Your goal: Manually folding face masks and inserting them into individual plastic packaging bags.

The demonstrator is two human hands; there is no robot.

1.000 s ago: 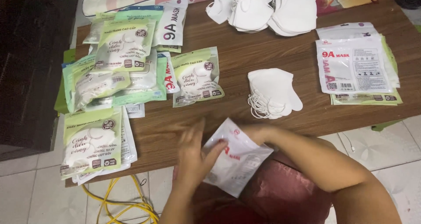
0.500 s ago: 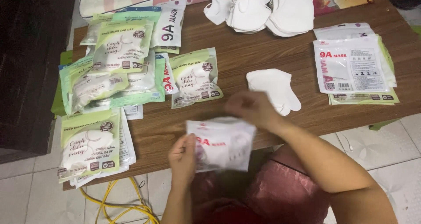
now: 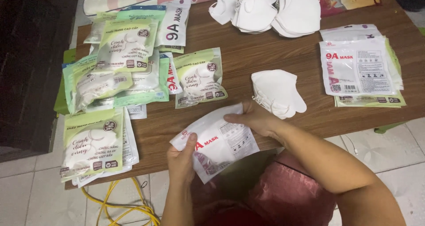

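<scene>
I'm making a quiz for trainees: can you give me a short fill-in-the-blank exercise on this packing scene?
1. Both hands, left hand and right hand, hold one white ____ pouch.
2. The small stack of folded masks beside the right hand is ____ in colour.
3. The wooden table is ____ in colour.
4. The cable on the floor is ____.

Missing words: mask; white; brown; yellow
</scene>
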